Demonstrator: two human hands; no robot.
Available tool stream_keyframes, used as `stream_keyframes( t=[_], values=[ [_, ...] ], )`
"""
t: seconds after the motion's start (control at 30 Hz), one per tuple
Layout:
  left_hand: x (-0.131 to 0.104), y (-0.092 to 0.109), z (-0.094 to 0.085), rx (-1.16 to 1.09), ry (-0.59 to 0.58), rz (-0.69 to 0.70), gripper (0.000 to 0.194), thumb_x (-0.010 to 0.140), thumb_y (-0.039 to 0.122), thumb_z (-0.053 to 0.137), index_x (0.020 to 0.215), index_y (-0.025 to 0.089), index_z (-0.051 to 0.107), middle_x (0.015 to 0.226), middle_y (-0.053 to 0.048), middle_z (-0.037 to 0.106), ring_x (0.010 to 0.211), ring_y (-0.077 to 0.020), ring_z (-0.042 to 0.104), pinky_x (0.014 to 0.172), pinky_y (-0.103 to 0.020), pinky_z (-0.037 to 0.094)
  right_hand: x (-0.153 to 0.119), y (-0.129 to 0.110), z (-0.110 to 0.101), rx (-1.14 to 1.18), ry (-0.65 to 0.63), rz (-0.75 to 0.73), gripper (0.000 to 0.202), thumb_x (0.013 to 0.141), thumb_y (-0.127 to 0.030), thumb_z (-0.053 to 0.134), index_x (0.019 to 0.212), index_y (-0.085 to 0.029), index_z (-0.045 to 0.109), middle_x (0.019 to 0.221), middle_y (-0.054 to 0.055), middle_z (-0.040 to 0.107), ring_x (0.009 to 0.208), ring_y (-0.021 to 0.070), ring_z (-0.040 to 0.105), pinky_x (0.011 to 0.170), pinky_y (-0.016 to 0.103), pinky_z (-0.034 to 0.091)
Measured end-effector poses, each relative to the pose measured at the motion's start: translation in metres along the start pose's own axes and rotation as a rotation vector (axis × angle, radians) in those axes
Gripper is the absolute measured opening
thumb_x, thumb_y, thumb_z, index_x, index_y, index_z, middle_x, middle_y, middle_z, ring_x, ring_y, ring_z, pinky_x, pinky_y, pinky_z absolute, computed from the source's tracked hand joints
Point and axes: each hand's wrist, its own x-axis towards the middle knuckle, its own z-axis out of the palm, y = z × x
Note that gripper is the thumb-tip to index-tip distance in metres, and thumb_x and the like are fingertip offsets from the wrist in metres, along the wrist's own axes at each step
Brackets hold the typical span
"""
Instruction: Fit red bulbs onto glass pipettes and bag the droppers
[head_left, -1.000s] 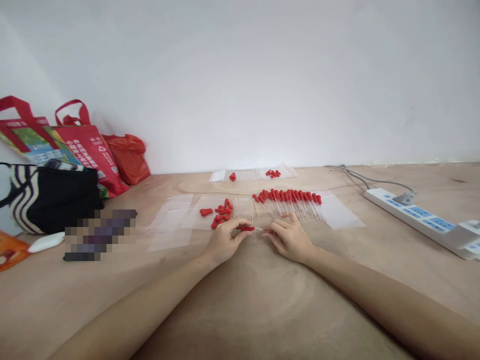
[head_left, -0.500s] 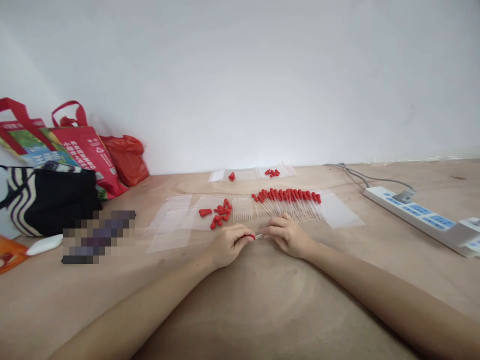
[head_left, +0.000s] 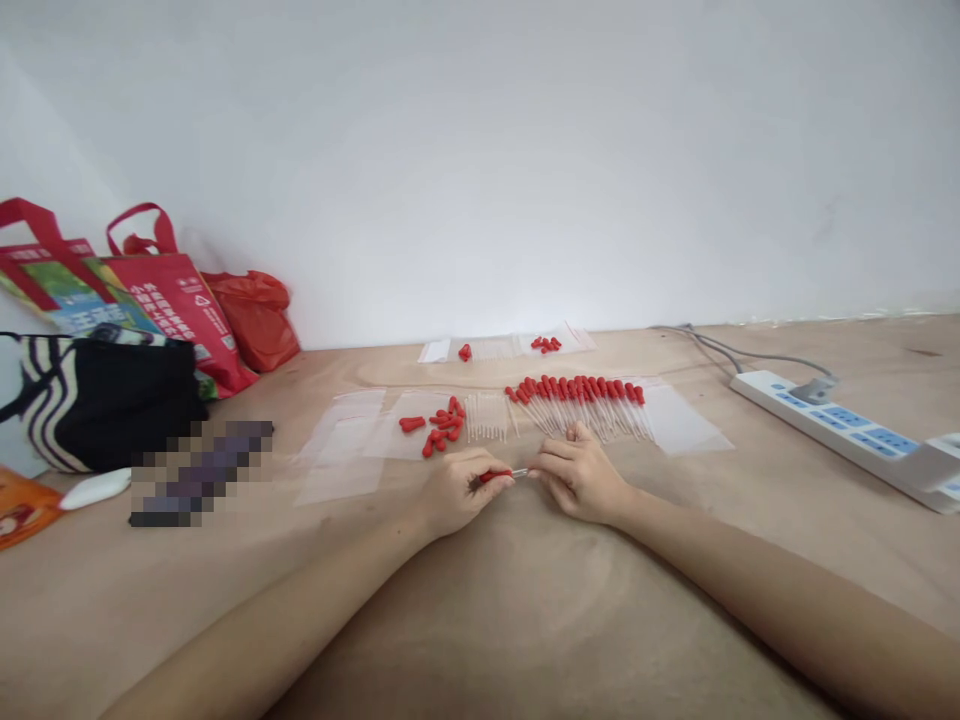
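My left hand pinches a red rubber dropper bulb between thumb and fingers. The fingers of my right hand are closed on a thin clear dropper tube, whose one end meets the bulb's mouth. How deep it sits inside I cannot tell. Just behind my right hand lies a row of droppers, red bulbs facing the wall and pale tubes pointing toward me. Bare clear tubes lie side by side behind the gap between my hands. Loose red bulbs are heaped behind my left hand.
Clear plastic bags lie flat at left, another bag at right. Farther back are more red bulbs on plastic. A white power strip with a grey cable lies right. Shopping bags and a black bag stand left.
The bulb now shows more between the left fingers and thumb, and its mouth reaches slightly farther right along the tube. Both hands stay in nearly the same place.
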Motion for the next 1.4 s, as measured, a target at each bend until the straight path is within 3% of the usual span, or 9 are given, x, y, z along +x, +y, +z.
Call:
stream_keyframes(
  t=[0.33,0.67,0.77,0.93,1.03,1.13,1.27,1.4],
  values=[
    [0.000,0.006,0.003,0.105,0.026,0.138,0.016,0.081,0.022,0.047,0.074,0.014,0.058,0.068,-0.005,0.061,0.063,-0.0138,0.053,0.063,-0.027,0.042,0.004,-0.011,0.000,0.263,-0.083,0.170,0.024,0.085,-0.024,0.037,0.073,-0.017,0.057,0.063,-0.001,0.058,0.054,0.0093,0.043,0.065,0.028,0.022],
    [0.001,0.000,0.007,0.152,-0.001,0.250,0.012,0.082,0.020,0.047,0.078,0.015,0.057,0.072,-0.004,0.063,0.067,-0.0145,0.055,0.066,-0.028,0.040,0.009,-0.013,-0.001,0.302,-0.244,0.279,0.026,0.084,-0.024,0.039,0.066,-0.018,0.057,0.062,-0.002,0.062,0.057,0.0097,0.049,0.066,0.027,0.023],
    [0.003,-0.002,0.004,0.170,-0.004,0.235,0.012,0.082,0.020,0.047,0.079,0.015,0.057,0.073,-0.004,0.063,0.067,-0.0145,0.055,0.066,-0.028,0.041,0.013,-0.010,-0.004,0.295,-0.309,0.283,0.028,0.086,-0.025,0.037,0.068,-0.018,0.058,0.062,-0.001,0.061,0.058,0.0100,0.051,0.067,0.027,0.025],
    [0.003,-0.006,0.000,0.173,0.074,0.179,0.010,0.082,0.019,0.048,0.081,0.016,0.058,0.073,-0.003,0.062,0.068,-0.0143,0.055,0.068,-0.028,0.041,0.016,-0.010,-0.017,0.173,-0.311,0.164,0.023,0.085,-0.023,0.039,0.089,-0.019,0.061,0.080,0.004,0.062,0.076,0.0152,0.053,0.067,0.028,0.028],
    [0.002,-0.007,-0.003,0.230,0.116,0.122,0.017,0.080,0.023,0.051,0.096,0.018,0.056,0.086,-0.005,0.061,0.082,-0.0176,0.054,0.077,-0.031,0.040,0.015,-0.006,-0.020,0.107,-0.298,0.175,0.021,0.080,-0.018,0.043,0.089,-0.020,0.062,0.079,0.004,0.063,0.077,0.0169,0.053,0.068,0.029,0.031],
    [0.002,-0.012,-0.008,0.354,0.228,-0.027,0.030,0.076,0.025,0.054,0.105,0.019,0.051,0.099,-0.007,0.057,0.095,-0.0220,0.050,0.084,-0.037,0.036,0.015,0.009,-0.015,0.129,-0.191,0.402,0.021,0.078,-0.018,0.043,0.087,-0.019,0.063,0.079,0.004,0.064,0.072,0.0153,0.056,0.065,0.026,0.035],
    [0.003,-0.023,-0.014,0.446,0.386,-0.269,0.017,0.068,0.013,0.053,0.085,0.016,0.052,0.084,-0.006,0.058,0.082,-0.0221,0.051,0.077,-0.037,0.039,0.025,0.039,-0.002,0.085,0.012,0.807,0.022,0.074,-0.022,0.047,0.092,-0.018,0.058,0.081,0.005,0.065,0.072,0.0159,0.058,0.063,0.025,0.038],
    [0.002,-0.031,-0.018,0.486,0.345,-0.416,0.019,0.062,0.015,0.058,0.080,0.015,0.051,0.086,-0.007,0.054,0.084,-0.0245,0.049,0.076,-0.038,0.039,0.041,0.055,0.012,-0.027,0.037,1.005,0.021,0.074,-0.025,0.047,0.092,-0.018,0.054,0.078,0.006,0.065,0.079,0.0196,0.059,0.068,0.029,0.036]
  ],
)
